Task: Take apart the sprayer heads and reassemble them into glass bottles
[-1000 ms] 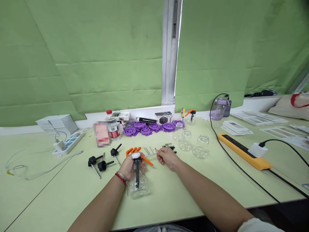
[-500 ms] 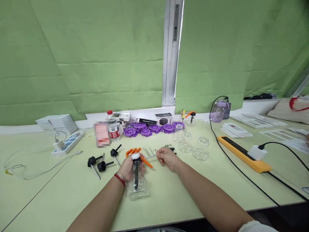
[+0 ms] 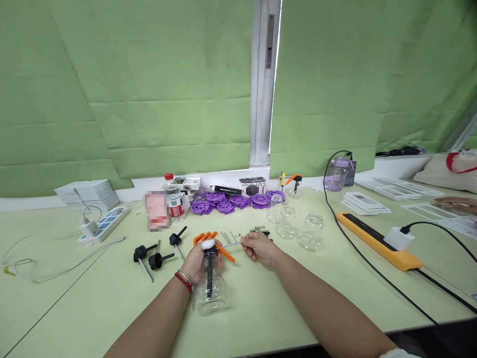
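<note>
My left hand (image 3: 194,264) is wrapped round the neck of a clear bottle (image 3: 209,303). The bottle has a black pump head with a white top (image 3: 208,244), a black tube inside and an orange lever (image 3: 225,252) sticking out to the right. In a pinch, my right hand (image 3: 259,248) grips the outer end of a thin metal rod (image 3: 231,244), whose other end meets the pump head. Behind the bottle lie several orange levers (image 3: 204,237) and some thin metal pins (image 3: 225,237). Small springs (image 3: 258,229) rest just beyond my right hand.
Several black pump heads with rods (image 3: 156,260) lie at left. Clear bottles (image 3: 309,240) stand right of centre. Purple plastic parts (image 3: 224,205) and a drink bottle (image 3: 176,204) line the back. An orange power strip (image 3: 376,241) and another person's hand (image 3: 460,204) are at right.
My view has shifted slightly. My hands keep nearly the same hold on the bottle and rod. Another person's hand has come further into view at the right edge.
</note>
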`<state>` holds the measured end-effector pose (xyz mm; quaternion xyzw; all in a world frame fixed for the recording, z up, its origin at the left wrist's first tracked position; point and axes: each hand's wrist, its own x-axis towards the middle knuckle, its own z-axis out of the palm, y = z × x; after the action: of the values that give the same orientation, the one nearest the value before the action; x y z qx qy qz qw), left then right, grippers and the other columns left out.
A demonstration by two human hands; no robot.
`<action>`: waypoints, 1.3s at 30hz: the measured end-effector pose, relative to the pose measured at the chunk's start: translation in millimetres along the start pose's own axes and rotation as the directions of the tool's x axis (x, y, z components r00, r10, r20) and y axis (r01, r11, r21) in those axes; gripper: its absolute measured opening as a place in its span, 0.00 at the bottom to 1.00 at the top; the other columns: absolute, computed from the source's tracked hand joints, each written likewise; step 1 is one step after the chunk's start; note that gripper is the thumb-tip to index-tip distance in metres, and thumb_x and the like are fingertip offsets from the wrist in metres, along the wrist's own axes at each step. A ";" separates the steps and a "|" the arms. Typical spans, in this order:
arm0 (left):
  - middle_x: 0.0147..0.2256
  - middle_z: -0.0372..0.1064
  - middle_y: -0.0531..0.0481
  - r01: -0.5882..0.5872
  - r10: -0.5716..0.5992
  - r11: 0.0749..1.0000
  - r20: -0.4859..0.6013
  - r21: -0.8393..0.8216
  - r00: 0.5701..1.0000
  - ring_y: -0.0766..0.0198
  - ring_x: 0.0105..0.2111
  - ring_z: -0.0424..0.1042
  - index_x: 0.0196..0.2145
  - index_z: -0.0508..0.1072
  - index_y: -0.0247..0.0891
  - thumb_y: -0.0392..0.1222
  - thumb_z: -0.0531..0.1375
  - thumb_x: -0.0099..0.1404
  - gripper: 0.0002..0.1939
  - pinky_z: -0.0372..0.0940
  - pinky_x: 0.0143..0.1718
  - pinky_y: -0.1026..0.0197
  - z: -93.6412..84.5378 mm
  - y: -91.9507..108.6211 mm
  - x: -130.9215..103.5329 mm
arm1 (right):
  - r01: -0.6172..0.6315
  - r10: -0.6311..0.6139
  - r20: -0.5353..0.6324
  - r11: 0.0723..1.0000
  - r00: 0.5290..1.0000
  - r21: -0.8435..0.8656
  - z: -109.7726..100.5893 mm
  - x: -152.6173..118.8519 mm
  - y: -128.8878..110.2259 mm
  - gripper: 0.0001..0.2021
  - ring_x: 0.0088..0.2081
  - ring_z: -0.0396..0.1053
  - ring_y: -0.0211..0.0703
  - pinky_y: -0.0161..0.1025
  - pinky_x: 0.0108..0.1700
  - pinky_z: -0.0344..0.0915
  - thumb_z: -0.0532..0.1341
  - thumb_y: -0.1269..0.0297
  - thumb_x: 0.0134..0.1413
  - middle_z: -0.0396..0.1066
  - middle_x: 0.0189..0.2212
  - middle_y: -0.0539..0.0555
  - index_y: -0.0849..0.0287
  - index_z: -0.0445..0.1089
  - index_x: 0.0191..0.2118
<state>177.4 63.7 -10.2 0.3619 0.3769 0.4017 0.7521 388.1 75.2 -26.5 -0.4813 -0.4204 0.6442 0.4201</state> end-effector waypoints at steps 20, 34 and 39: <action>0.20 0.68 0.48 -0.016 0.016 1.000 0.008 0.007 1.000 0.58 0.18 0.70 0.33 0.69 0.35 0.44 0.55 0.57 0.10 0.62 0.20 0.62 -3.4 0.5 1.8 | 0.148 -0.148 0.008 0.987 0.989 -0.060 0.9 3.1 1.9 0.16 0.15 0.59 0.31 0.32 0.18 0.57 0.65 0.53 0.41 0.67 0.17 0.49 0.62 0.64 0.23; 0.20 0.68 0.49 -0.085 0.080 0.988 -0.049 -0.128 0.996 0.63 0.19 0.69 0.31 0.71 0.33 0.42 0.56 0.57 0.09 0.66 0.25 0.60 -4.4 4.1 0.2 | 0.207 -0.477 0.030 0.322 0.878 -0.924 -19.1 11.8 -5.1 0.06 0.32 0.66 0.40 0.36 0.34 0.56 0.57 0.72 0.49 0.72 0.29 0.54 0.59 0.71 0.27; 0.20 0.68 0.48 -0.086 0.078 0.989 -0.068 -0.122 0.995 0.61 0.18 0.69 0.32 0.71 0.34 0.43 0.56 0.58 0.10 0.65 0.23 0.60 -7.0 5.0 0.5 | 0.236 -0.430 0.180 0.080 0.885 -0.969 -7.5 15.6 -1.8 0.10 0.32 0.66 0.43 0.36 0.37 0.53 0.56 0.79 0.46 0.72 0.27 0.56 0.61 0.71 0.22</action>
<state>169.9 67.8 -9.3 0.3168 0.3594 0.4661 0.7438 392.8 91.5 -30.3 -0.5735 -0.7965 0.0700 0.1783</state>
